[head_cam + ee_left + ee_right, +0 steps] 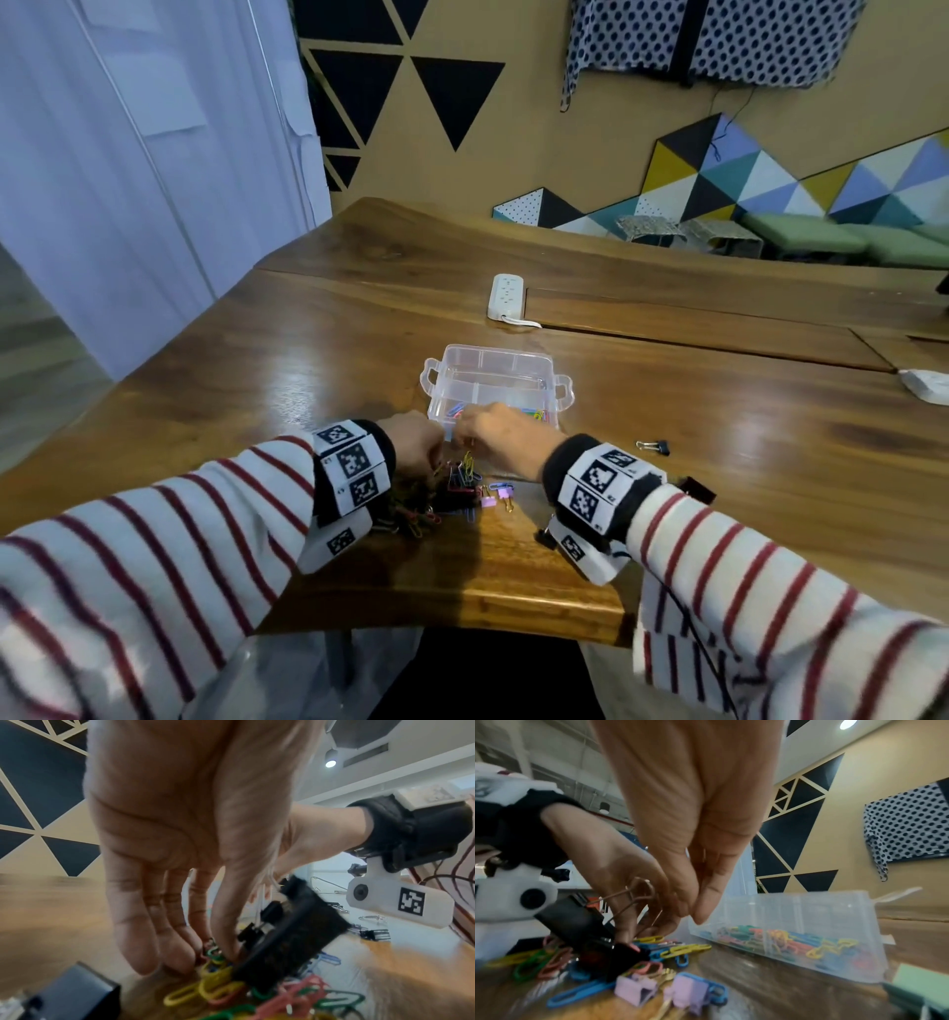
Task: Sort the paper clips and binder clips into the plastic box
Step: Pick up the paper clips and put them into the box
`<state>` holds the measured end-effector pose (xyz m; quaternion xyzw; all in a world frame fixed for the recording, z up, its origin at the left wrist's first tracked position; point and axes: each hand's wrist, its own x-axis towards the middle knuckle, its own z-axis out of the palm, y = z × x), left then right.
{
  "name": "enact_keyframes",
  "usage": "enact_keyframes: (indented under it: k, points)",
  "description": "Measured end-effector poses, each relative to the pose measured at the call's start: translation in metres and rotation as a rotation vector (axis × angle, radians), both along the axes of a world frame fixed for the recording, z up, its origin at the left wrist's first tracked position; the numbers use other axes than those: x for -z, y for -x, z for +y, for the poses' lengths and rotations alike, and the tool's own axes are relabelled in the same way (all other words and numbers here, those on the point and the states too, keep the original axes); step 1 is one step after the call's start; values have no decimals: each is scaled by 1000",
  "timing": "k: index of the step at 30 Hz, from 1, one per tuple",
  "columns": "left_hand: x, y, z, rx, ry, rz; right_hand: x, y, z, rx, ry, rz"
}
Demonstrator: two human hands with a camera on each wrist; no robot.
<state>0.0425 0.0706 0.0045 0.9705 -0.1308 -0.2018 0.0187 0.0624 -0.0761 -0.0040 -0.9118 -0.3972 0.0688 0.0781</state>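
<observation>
The clear plastic box [513, 366] stands open on the table; several coloured paper clips [782, 941] lie in its near compartments. In front of it lies the mixed pile of clips [454, 493]: coloured paper clips [213, 983], two pink binder clips [659, 990] and a big black binder clip [290, 943]. My left hand [217, 951] reaches down into the pile and pinches a green paper clip beside the black binder clip. My right hand [694, 914] hovers at the box's near left corner with thumb and fingers pressed together; whatever is between them is hidden.
A small black binder clip [657, 446] lies alone to the right of the box. A white power strip [507, 297] sits behind the box. A white object [924, 386] lies at the right edge. The table's front edge [513, 606] is close to the pile.
</observation>
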Motion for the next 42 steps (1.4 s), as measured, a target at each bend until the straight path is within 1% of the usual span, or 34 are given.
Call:
enact_keyframes:
  k: [2,4,8,13,16,22,27,30,32,33,35,37,38,42]
  points:
    - [-1,1,-3,7,-24,-24,5,0,4,-17,87,26]
    - [-1,2,-5,6,-36,-39,7,0,5,-35,118,59]
    - [0,1,-3,6,-13,-12,7,-1,5,10,168,20]
    - [4,-3,3,-8,39,-7,13,2,-3,68,144,-15]
    - [8,-7,9,-22,66,-21,14,4,-10,93,169,2]
    - [4,-12,24,-37,208,-58,8,8,-25,134,171,-1]
    - [-1,-14,34,-76,326,-22,2,12,-36,165,50,51]
    - [-3,-14,34,-89,335,4,1,13,-41,181,-3,94]
    - [-5,-16,33,-109,351,-7,1,12,-44,205,-74,135]
    - [-7,-16,33,-121,380,-1,0,11,-46,225,-122,176]
    - [-13,-19,30,-131,437,-2,2,9,-51,285,-244,316]
    - [-19,-25,25,-148,489,-37,2,7,-57,349,-355,430]
    - [-23,-29,21,-160,511,-69,1,6,-61,374,-398,459]
    - [-30,-50,6,-212,581,-188,-7,-3,-74,436,-567,462]
